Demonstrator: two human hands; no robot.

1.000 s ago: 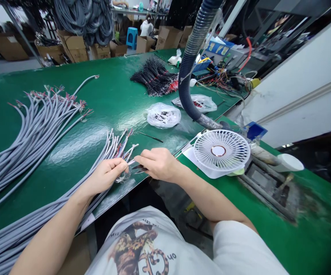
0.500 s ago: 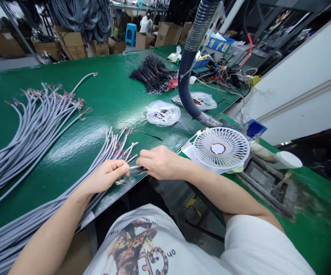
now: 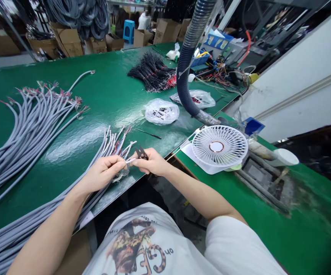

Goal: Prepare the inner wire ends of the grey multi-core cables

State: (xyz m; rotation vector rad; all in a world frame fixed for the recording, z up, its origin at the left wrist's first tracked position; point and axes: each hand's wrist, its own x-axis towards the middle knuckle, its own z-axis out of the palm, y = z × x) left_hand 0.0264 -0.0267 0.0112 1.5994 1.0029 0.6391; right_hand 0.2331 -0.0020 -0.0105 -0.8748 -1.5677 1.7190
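My left hand point(image 3: 102, 174) pinches the end of a grey multicore cable, with thin white inner wires point(image 3: 129, 161) sticking out toward my right hand. My right hand point(image 3: 150, 162) is shut on small black-handled snips point(image 3: 141, 153), whose blades are partly hidden by my fingers. Both hands nearly meet over the front edge of the green workbench point(image 3: 116, 86). The cable belongs to a bundle of grey cables point(image 3: 108, 147) with stripped, frayed ends, running under my left forearm. A second bundle of grey cables point(image 3: 36, 122) lies to the left.
Farther along the bench lie a bunch of black wires point(image 3: 152, 72), plastic bags point(image 3: 162, 111) and a thin screwdriver point(image 3: 148, 133). A white desk fan point(image 3: 219, 147) stands on a lower green bench at right. A ribbed dark hose point(image 3: 188, 63) descends behind it.
My right hand has moved up and left, closer to my left hand, and the black snips now show above its fingers. The view has tilted slightly, shifting the bench up in the frame.
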